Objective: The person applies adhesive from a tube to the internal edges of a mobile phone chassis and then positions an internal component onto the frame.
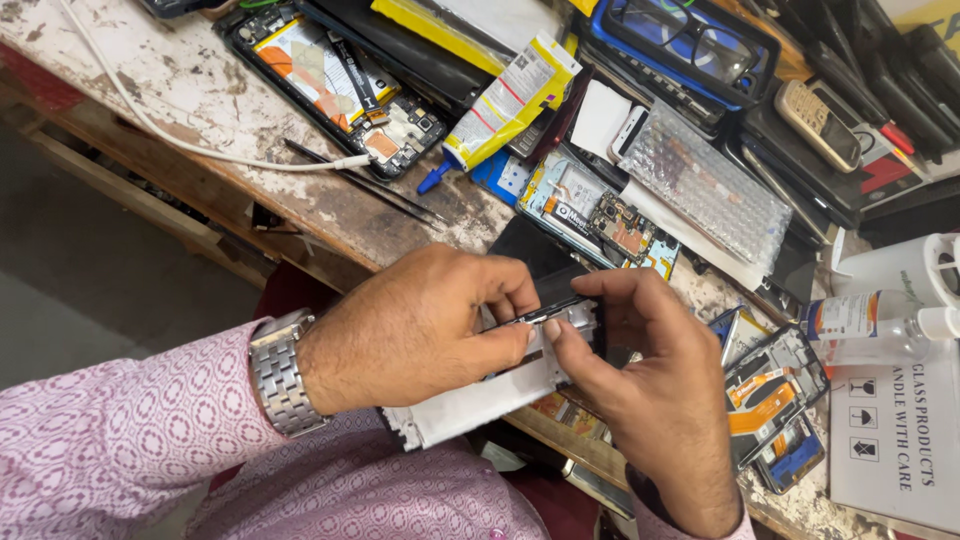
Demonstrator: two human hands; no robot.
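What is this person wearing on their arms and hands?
Both hands are bare, with no gloves. The left hand has a silver metal link watch at the wrist and a pink patterned shirt sleeve behind it. The right hand shows only a bit of the same pink cuff.

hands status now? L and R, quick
Left hand: closed, pinching the top edge of the phone frame.
Right hand: closed, gripping the same phone frame from the other side.
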